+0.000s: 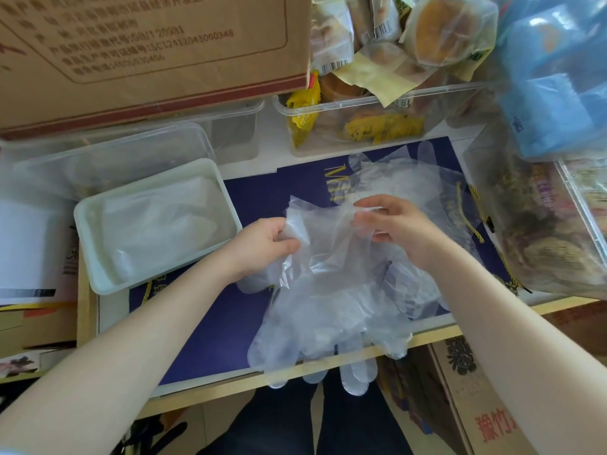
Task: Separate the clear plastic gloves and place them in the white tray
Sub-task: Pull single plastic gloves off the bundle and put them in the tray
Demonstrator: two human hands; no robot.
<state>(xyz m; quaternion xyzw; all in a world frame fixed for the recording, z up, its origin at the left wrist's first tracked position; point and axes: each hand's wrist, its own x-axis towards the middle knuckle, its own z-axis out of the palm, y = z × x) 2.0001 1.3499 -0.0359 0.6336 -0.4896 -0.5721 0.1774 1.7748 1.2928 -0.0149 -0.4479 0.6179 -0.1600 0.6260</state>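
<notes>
A bunch of clear plastic gloves (323, 300) hangs between my hands over a dark blue board (226, 323), its fingers drooping past the table's front edge. My left hand (262, 244) grips the cuff edge on the left. My right hand (391, 221) pinches the cuff edge on the right, pulling the layers apart. Another clear glove (404, 172) lies flat on the board behind my hands. The white tray (88, 231) sits to the left, with clear gloves (157, 221) lying inside it.
Empty clear containers (131, 152) stand behind the tray under a cardboard box (147, 50). A clear bin of wrapped snacks (371, 123) is at the back. A blue bag (555, 77) and a bin of packets (542, 231) crowd the right. Cardboard boxes (473, 389) stand below the table.
</notes>
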